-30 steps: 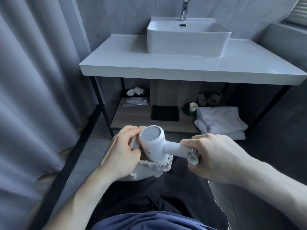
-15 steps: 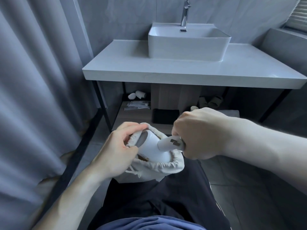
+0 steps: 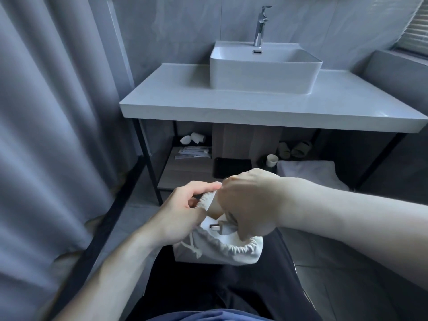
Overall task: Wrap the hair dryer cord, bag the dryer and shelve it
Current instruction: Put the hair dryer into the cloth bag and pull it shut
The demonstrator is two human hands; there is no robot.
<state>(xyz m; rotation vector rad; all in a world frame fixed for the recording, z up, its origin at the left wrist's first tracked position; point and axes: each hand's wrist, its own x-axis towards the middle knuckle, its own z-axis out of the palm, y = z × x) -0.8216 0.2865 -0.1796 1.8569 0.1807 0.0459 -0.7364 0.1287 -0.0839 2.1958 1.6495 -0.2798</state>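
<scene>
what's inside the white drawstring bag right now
A plug shows inside the drawstring bag. The right hand covers the rest, so the dryer body is hidden.

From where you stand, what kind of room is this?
Most likely a bathroom, perhaps in a hotel: a white basin with a tap stands on a counter, and folded towels lie on the shelf below.

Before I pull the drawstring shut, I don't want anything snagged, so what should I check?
1. Dryer inside the bag: ok, only the plug shows.
2. Plug below the rim: cannot tell.
3. Left hand holds the mouth open: ok.
4. Right hand out of the bag: not ok, fingers inside.
5. Drawstring free: ok, hanging outside.
6. Shelf has a bare spot: ok.
</scene>
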